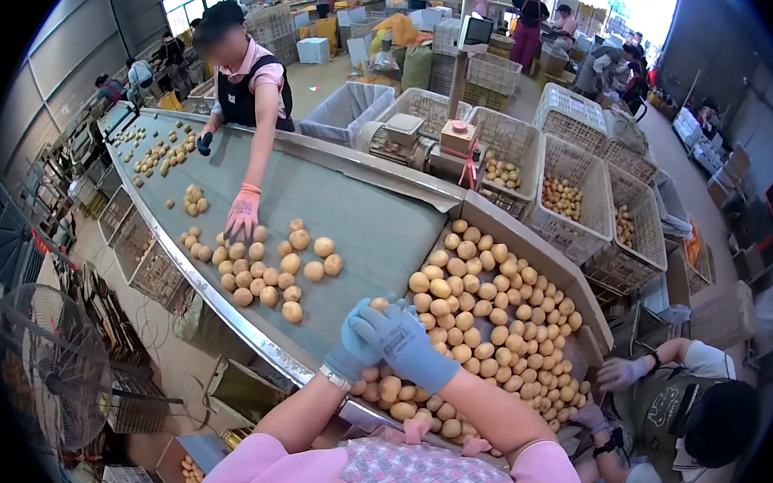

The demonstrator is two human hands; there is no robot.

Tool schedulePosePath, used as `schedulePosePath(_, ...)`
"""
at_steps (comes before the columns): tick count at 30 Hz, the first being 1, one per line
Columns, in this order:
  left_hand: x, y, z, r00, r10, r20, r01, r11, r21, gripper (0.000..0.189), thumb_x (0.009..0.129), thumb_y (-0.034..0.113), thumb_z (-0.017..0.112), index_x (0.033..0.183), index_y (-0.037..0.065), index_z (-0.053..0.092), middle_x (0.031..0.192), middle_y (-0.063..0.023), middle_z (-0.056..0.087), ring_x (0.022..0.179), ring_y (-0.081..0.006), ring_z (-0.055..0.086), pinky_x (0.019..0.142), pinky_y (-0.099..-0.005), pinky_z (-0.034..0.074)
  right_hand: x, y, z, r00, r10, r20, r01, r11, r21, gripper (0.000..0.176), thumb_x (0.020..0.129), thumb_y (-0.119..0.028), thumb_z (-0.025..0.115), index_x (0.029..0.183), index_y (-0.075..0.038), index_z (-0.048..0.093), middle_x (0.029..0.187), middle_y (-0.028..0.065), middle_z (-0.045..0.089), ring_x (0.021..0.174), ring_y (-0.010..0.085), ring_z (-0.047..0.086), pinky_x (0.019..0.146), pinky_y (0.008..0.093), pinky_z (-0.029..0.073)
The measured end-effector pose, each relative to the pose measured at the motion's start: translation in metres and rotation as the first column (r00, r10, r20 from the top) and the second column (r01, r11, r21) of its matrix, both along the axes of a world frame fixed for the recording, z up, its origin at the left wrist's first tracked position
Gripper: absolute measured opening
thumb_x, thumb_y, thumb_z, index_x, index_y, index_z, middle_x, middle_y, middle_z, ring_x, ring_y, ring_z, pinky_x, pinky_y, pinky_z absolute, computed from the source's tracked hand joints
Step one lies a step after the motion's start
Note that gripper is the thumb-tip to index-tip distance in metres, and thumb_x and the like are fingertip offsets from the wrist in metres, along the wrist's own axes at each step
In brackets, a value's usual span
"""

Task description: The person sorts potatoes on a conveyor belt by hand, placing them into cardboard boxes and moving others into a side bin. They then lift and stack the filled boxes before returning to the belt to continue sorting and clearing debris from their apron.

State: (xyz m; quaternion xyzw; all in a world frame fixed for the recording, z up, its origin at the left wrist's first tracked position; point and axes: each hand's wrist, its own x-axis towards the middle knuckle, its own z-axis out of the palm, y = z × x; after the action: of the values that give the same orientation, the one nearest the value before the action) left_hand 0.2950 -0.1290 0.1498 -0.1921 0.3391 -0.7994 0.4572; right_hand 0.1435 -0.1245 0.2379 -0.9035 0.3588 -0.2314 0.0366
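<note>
Both my hands wear blue gloves and meet over the near edge of a big pile of round yellow fruits point(487, 336) in the sloped bin at the end of the grey conveyor belt point(360, 231). My right hand point(411, 347) lies across my left hand point(348, 356), its fingers spread and pointing left. One yellow fruit point(380, 304) shows just above my fingertips; whether my left hand grips it is hidden by the right hand. My pink sleeves fill the bottom of the view.
A person in a pink shirt and dark apron across the belt presses a gloved hand point(243, 213) on a smaller cluster of fruits point(265, 274). Another person point(677, 410) crouches at lower right. White mesh crates point(584, 200) with fruits stand behind the bin. A fan point(51, 367) stands at left.
</note>
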Motion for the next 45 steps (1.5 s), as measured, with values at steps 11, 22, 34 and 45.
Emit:
schedulePosePath(11, 0.029, 0.007, 0.036, 0.833, 0.265, 0.486, -0.108, 0.939, -0.326, 0.03, 0.108, 0.029, 0.056, 0.131, 0.008, 0.058, 0.112, 0.0016, 0.058, 0.093, -0.0114, 0.056, 0.078, -0.0283, 0.051, -0.006, -0.015, 0.007, 0.4, -0.554, 0.73, -0.858, 0.054, 0.51, 0.052, 0.109, -0.038, 0.06, 0.154, -0.013, 0.051, 0.139, 0.0046, 0.06, 0.123, 0.0128, 0.057, 0.094, 0.0315, 0.056)
schedulePosePath(22, 0.314, 0.204, -0.118, -0.608, -0.037, 0.793, -0.566, 0.72, -0.4, 0.018, 0.106, 0.015, 0.056, 0.122, 0.008, 0.06, 0.095, 0.0014, 0.057, 0.082, -0.0107, 0.055, 0.073, -0.0282, 0.051, -0.131, 0.02, -0.082, 0.325, -0.825, 0.463, -0.785, 0.038, 0.618, 0.045, 0.113, -0.033, 0.051, 0.152, -0.011, 0.051, 0.117, 0.0055, 0.069, 0.086, 0.0121, 0.067, 0.058, 0.0208, 0.05)
schedulePosePath(34, 0.335, 0.239, -0.223, -0.413, -0.718, 0.561, -0.881, 0.471, -0.046, 0.034, 0.1, 0.026, 0.062, 0.113, -0.005, 0.07, 0.114, -0.0146, 0.073, 0.096, -0.0267, 0.069, 0.084, -0.041, 0.056, -0.12, 0.05, -0.044, 0.344, -0.811, 0.474, -0.669, 0.142, 0.729, 0.065, 0.104, -0.01, 0.063, 0.164, -0.013, 0.036, 0.141, 0.0109, 0.06, 0.11, 0.0183, 0.067, 0.09, 0.0299, 0.058)
schedulePosePath(45, 0.089, 0.062, 0.086, -0.839, 0.49, -0.238, 0.542, 0.707, -0.455, 0.04, 0.097, 0.006, 0.068, 0.136, 0.0, 0.065, 0.14, -0.0151, 0.062, 0.136, -0.031, 0.055, 0.116, -0.0432, 0.041, -0.102, 0.059, -0.005, 0.587, -0.586, 0.559, -0.053, 0.661, 0.748, 0.064, 0.084, -0.018, 0.09, 0.141, -0.008, 0.063, 0.119, 0.0008, 0.059, 0.109, 0.0139, 0.058, 0.1, 0.0299, 0.051)
